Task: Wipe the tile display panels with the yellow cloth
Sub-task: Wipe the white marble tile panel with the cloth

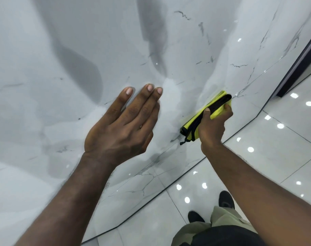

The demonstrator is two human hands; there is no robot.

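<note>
Part of yellow cloth (pixel 217 112) hidden under right hand (pixel 213 126).

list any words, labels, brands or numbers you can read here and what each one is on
None can be read: no text shows on the marble-look tile panel, the yellow cloth in the right hand, or the glossy floor tiles. The dark marks on the panel are veining, not letters.

Bright, even indoor light, small round lamp reflections dotting the glossy floor (pixel 284 144) right of the tile panel (pixel 44 41), soft grey shadows across the panel's upper part, hazy softness at its middle, wide-angle bending at its edges
</note>
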